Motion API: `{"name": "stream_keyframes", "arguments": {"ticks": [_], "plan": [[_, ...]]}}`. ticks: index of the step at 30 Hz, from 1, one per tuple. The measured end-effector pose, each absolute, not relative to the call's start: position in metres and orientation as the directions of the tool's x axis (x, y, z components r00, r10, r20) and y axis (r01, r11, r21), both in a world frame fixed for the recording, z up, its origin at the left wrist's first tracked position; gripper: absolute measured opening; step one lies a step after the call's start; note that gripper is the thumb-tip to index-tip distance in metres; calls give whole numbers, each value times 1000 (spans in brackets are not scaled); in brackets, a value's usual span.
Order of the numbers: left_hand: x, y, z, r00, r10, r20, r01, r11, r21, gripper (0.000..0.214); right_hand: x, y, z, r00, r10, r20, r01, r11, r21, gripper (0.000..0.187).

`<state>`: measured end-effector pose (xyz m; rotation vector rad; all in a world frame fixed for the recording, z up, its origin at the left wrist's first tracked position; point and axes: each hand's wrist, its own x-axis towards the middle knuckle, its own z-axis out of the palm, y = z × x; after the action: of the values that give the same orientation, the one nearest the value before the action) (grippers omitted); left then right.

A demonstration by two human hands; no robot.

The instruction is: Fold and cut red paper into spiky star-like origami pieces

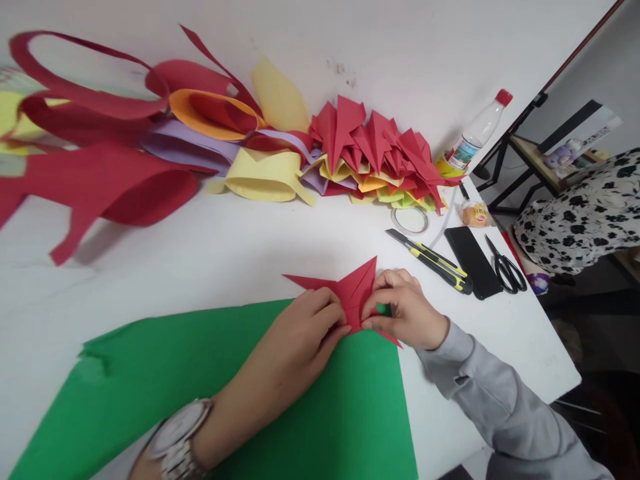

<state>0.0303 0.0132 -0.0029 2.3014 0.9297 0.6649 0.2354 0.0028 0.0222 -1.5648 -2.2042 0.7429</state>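
A folded red paper shape (354,293) with several pointed tips lies over the far edge of a green paper sheet (200,367). My left hand (320,327), with a watch on its wrist, has its fingers closed on the near left part of the red paper. On the right side, my right hand (400,308) pinches the same piece between thumb and fingers. The fingertips of both hands are close together and hide part of the folds. One red tip shows below my right hand.
Rolled coloured paper strips (265,175) and a cluster of folded red paper pieces (375,143) line the wall. To the right lie a tape roll (410,220), a utility knife (435,263), a black phone-like slab (473,260), scissors (507,270) and a bottle (473,137). Another person (580,213) is beyond the table edge.
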Motion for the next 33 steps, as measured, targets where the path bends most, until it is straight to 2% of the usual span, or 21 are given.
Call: {"name": "stream_keyframes", "arguments": {"ticks": [9, 14, 19, 26, 33], "plan": [[27, 16, -4, 678, 694, 241, 435, -644, 630, 23, 231, 2, 26, -296, 952, -83, 784, 193, -590, 11], [22, 23, 0, 737, 612, 287, 407, -740, 535, 23, 234, 4, 27, -319, 943, -98, 776, 200, -598, 13], [18, 25, -1, 817, 471, 332, 333, -856, 396, 41, 238, 4, 24, -355, 932, -79, 760, 238, -604, 12], [20, 23, -3, 822, 464, 330, 358, -872, 333, 39, 237, 4, 22, -342, 937, -64, 761, 237, -604, 9], [16, 26, -1, 854, 438, 280, 357, -886, 297, 44, 233, 2, 21, -289, 957, -35, 768, 209, -606, 16]]}}
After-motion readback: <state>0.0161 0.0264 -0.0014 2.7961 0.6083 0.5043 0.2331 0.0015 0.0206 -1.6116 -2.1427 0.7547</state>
